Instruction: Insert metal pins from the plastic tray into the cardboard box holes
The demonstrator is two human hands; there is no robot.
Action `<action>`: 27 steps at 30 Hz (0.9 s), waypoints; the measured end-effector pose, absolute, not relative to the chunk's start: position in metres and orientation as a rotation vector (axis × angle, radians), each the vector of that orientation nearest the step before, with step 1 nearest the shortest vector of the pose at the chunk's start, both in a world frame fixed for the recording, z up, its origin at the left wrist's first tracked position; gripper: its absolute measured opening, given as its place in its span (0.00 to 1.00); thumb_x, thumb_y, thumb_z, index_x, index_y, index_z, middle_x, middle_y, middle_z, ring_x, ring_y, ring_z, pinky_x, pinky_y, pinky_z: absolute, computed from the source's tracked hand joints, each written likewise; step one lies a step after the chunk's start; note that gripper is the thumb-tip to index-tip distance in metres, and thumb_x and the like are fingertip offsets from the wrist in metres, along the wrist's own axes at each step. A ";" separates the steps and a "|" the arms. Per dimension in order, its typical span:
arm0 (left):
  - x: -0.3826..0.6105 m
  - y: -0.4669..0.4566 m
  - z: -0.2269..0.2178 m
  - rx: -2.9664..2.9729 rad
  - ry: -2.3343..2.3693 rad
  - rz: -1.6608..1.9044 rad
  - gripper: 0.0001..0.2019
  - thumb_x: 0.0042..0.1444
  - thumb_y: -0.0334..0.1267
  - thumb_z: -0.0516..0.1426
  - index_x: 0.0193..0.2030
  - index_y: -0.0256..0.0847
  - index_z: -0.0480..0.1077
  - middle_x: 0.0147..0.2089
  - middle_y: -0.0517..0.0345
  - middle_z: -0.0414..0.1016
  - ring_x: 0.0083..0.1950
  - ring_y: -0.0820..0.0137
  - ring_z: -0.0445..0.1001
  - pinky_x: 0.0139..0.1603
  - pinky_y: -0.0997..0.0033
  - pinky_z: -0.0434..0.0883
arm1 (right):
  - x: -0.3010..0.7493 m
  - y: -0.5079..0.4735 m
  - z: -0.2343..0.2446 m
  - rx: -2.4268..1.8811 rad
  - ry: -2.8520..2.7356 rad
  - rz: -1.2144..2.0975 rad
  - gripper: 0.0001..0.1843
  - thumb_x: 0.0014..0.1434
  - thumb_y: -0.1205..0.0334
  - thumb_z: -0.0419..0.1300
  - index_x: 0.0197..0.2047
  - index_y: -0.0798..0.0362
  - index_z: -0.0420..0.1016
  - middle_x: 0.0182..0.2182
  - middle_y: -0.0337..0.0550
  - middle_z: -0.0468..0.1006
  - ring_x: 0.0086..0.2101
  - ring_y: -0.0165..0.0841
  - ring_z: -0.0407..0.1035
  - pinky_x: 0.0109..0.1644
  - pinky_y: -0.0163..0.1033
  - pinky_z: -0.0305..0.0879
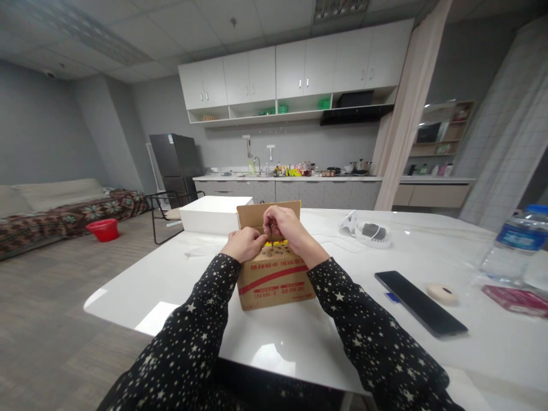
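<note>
Moderate, even indoor light, recessed ceiling panel (341, 7) overhead, soft glare patches on glossy white table (428, 240), faint shadow beside cardboard box (274, 279), strong wide-angle bending at edges, distant counter (299, 178) slightly soft.

Cardboard box (274, 279) near the middle of the table (299, 348), with the left hand (243, 244) and right hand (282, 225) side by side over its open top. Flat box (214, 214) behind it, to the left; small bundle (368, 231) behind, to the right. Phone (419, 302) lies right of the cardboard box, a disc (442, 293) just right of the phone, and a bottle (511, 245) at the far right with a packet (516, 299) before it. Counter (291, 178) far behind.
</note>
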State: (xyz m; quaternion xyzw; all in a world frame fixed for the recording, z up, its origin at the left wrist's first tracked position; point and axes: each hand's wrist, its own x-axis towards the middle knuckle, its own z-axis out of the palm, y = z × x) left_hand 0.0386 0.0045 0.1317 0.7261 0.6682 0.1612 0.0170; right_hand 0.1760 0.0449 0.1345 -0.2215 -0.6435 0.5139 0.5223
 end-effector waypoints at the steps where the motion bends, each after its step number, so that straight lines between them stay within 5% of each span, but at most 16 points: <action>1: 0.039 0.004 0.132 2.255 2.076 0.500 0.22 0.63 0.49 0.48 0.33 0.40 0.79 0.42 0.46 0.83 0.46 0.56 0.80 0.50 0.63 0.70 | 0.175 0.045 0.135 -0.525 -1.548 1.217 0.14 0.56 0.61 0.54 0.20 0.53 0.69 0.14 0.37 0.71 0.16 0.25 0.59 0.21 0.30 0.50; 18: 0.040 0.005 0.131 2.243 2.090 0.493 0.22 0.63 0.49 0.48 0.26 0.41 0.73 0.37 0.47 0.82 0.45 0.55 0.80 0.50 0.61 0.69 | 0.176 0.059 0.138 -0.727 -1.387 1.273 0.16 0.59 0.62 0.52 0.20 0.52 0.66 0.14 0.39 0.71 0.16 0.26 0.61 0.19 0.29 0.48; 27: 0.039 0.005 0.131 2.256 2.095 0.458 0.22 0.64 0.48 0.48 0.35 0.39 0.79 0.44 0.44 0.83 0.49 0.53 0.80 0.51 0.62 0.70 | 0.166 0.048 0.133 -0.510 -1.623 1.149 0.14 0.56 0.63 0.51 0.20 0.52 0.66 0.13 0.35 0.68 0.17 0.26 0.59 0.22 0.30 0.51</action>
